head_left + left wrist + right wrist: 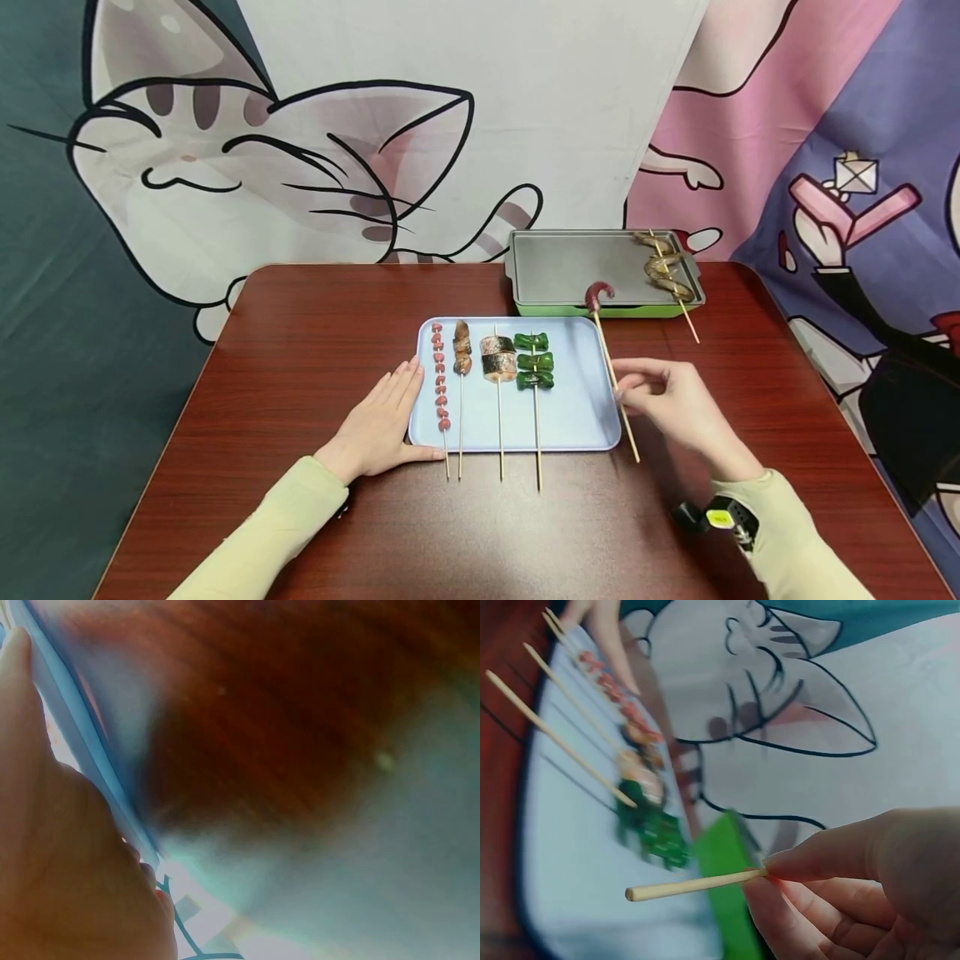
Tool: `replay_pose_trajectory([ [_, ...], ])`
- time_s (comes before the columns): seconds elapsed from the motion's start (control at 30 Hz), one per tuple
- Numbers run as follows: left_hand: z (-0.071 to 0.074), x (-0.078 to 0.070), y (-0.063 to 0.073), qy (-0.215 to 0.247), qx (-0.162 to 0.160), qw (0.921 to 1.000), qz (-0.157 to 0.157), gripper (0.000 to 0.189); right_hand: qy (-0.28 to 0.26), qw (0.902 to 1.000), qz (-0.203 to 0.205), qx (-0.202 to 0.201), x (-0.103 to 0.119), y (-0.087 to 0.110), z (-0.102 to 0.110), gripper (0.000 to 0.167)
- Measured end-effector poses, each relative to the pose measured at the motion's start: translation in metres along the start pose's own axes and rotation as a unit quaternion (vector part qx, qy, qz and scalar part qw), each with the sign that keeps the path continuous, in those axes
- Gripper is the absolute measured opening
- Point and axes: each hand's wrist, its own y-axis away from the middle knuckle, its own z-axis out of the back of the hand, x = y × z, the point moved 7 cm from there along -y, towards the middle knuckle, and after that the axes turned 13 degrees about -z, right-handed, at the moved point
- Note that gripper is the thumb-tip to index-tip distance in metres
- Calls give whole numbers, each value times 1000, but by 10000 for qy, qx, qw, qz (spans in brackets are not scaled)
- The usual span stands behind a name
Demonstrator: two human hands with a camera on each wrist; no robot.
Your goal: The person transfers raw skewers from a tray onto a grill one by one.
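Observation:
My right hand (671, 404) pinches the wooden stick of a skewer (597, 300) with a dark red curled piece, like a tentacle, at its tip. That skewer slants along the right edge of a pale blue tray (581, 417). In the right wrist view thumb and fingers grip the stick (697, 885) near its blunt end. My left hand (382, 417) rests with straight fingers against the tray's left edge, thumb at the front corner. On the tray lie a skewer of small red pieces (440, 379), a brown meat skewer (462, 350), a fish-like skewer (498, 358) and a green pepper skewer (535, 362).
Behind the tray stands a grey grill pan (577, 262) on a green base (555, 310). A skewer of wavy greyish-brown pieces (663, 271) lies across its right side, stick over the front rim. Brown wooden table (322, 308) surrounds the tray; a cartoon cloth hangs behind.

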Motion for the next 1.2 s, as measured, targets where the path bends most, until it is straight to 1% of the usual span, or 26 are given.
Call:
replay_pose_trajectory([
  [0.13,0,0,0,1,4,10000,2,123,104,9994,96,-308,14,-12,23,39],
  [0.3,-1,0,0,-13,11,10000,7,124,326,9977,49,-600,23,-38,49,35],
  [0.43,-2,0,1,-29,14,10000,7,124,682,9946,-217,-746,18,-64,63,34],
  [0.53,-2,0,1,-29,13,10000,3,123,914,9916,-529,-752,10,-81,67,37],
  [0.63,-4,0,1,-26,21,10000,13,124,1056,9886,-784,-735,3,-92,70,37],
  [0.77,-4,1,1,-11,-45,10000,-2,123,1271,9840,-951,-813,-1,-101,72,35],
  [0.9,-3,1,1,-14,-124,9999,-30,123,1435,9804,-983,-925,-2,-106,73,33],
  [1.2,-3,2,0,-47,-164,9998,-54,122,1393,9789,-1017,-1093,-5,-111,77,30],
])
